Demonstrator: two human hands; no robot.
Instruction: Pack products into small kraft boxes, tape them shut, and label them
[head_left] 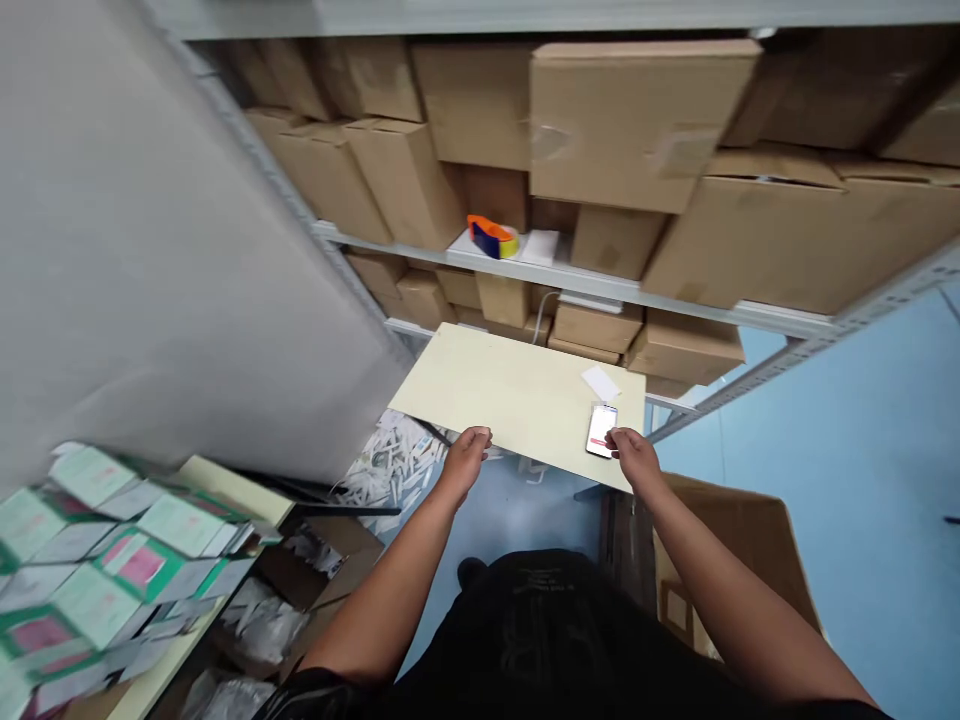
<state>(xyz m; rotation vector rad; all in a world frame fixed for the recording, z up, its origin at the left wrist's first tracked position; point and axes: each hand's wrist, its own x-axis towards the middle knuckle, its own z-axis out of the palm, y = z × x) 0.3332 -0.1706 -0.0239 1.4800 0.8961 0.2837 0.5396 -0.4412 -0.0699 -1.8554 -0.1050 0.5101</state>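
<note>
While the left hand (466,452) grips the board (517,395), the right hand (636,452) pinches the phone (601,430), not lifted yet.

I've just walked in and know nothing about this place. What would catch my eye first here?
Brown cardboard boxes fill the metal shelves ahead, with a bright orange, blue and yellow tape dispenser on the middle shelf. Below, the person's left hand meets the near edge of a pale table, while the right hand touches a phone lying on it. Green and pink packets are piled at lower left.
</note>
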